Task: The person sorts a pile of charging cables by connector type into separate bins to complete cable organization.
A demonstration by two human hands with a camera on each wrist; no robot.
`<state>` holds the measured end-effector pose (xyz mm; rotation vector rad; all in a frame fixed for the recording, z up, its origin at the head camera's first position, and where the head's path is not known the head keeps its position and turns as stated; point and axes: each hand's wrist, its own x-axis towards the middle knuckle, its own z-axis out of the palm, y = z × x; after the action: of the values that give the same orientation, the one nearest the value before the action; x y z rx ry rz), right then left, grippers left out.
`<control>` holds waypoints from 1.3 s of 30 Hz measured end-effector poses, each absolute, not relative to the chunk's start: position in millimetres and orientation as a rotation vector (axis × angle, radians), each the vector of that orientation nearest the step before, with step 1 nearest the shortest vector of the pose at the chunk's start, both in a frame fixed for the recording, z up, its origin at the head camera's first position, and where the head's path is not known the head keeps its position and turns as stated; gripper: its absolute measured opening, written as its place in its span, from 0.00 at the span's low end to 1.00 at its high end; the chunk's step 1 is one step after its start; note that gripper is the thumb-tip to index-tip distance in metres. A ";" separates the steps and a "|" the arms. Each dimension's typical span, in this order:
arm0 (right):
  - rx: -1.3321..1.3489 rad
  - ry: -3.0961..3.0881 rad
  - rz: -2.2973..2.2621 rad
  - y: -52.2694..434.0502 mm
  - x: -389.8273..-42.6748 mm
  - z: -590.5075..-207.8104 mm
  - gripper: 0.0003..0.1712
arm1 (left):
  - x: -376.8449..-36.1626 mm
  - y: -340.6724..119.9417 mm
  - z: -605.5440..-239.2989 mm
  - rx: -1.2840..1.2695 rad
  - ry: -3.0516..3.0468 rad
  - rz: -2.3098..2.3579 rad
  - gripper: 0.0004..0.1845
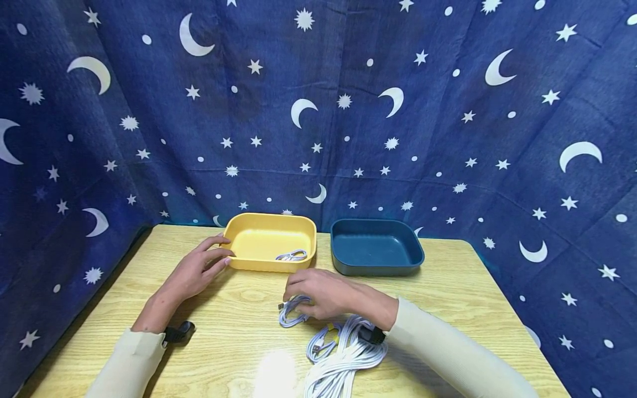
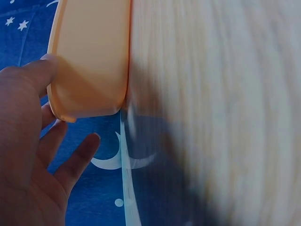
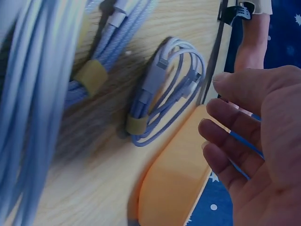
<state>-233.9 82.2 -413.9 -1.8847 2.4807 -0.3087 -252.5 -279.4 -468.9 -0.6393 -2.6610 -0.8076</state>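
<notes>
Both hands are low over the desk [image 1: 448, 276]. L hand [image 1: 199, 271] lies at about 9 o'clock of the yellow tray [image 1: 271, 241], fingers nearly straight and spread, the fingertips [image 2: 47, 63] touching the tray's outer wall near its corner; it grips nothing. R hand [image 1: 320, 293] hovers at about 6 o'clock of the same tray, palm down, fingers relaxed and slightly bent over a small coiled cable bundle [image 3: 164, 89]. In the right wrist view the fingers [image 3: 225, 127] are apart from this bundle, so no pinch is seen; from the head view I cannot tell if they touch it.

By size: the desk is light wood, w/ a dark blue cloth with moons and stars [image 1: 348, 83] behind and around it. The yellow tray stands at approx. 12 o'clock of the desk centre, and a dark blue tray [image 1: 375, 247] is just beside it at 3 o'clock, not touching. At about 6 o'clock, close to the R wrist, lies a big heap of white cables [image 1: 343, 359]. The small bundle under the R hand is tied w/ a yellow band [image 3: 136, 125]. One more coiled cable [image 1: 292, 255] lies inside the yellow tray, near its front wall.
</notes>
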 end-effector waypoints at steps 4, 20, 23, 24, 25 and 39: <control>-1.872 2.460 -0.291 83.8 -234.9 -418.0 0.13 | -252.6 -278.9 -469.2 -0.632 -2.669 -0.805 0.09; -1.767 2.467 -0.083 82.1 -231.4 -427.3 0.26 | -253.3 -279.8 -471.2 -0.645 -2.656 -0.809 0.09; -1.748 2.462 -0.066 82.2 -230.6 -428.1 0.28 | -253.4 -279.8 -471.5 -0.649 -2.653 -0.805 0.09; -1.747 2.463 -0.060 82.0 -230.7 -428.4 0.29 | -253.5 -279.8 -471.5 -0.650 -2.652 -0.803 0.09; -1.743 2.465 -0.058 81.8 -230.5 -428.5 0.29 | -253.5 -279.9 -471.5 -0.649 -2.651 -0.802 0.09; -1.731 2.452 -0.022 79.5 -231.2 -433.1 0.29 | -252.0 -279.5 -470.6 -0.661 -2.639 -0.800 0.08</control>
<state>-231.2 79.5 -433.1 -1.7311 2.4525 -0.0218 -252.0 -279.5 -470.6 -0.6605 -2.6395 -0.8000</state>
